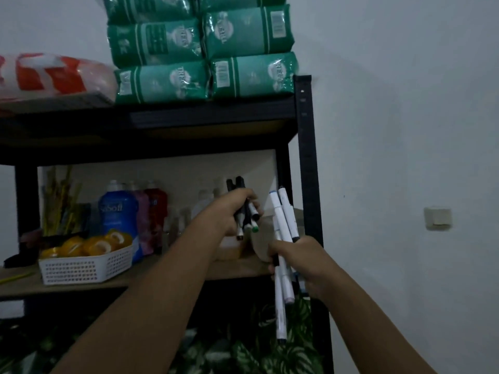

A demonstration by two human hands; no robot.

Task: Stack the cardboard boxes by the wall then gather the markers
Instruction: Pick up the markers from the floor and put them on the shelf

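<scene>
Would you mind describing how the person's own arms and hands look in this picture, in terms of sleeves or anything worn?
Both forearms are bare for their whole visible length, with no sleeve in view. The left hand and the right hand wear no gloves. No watch, bracelet or ring shows on the wrists or fingers, though the dim light and blur could hide small details.

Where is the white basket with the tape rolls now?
The white basket stands on the left of the middle shelf, just in front of the blue bottle.
</scene>
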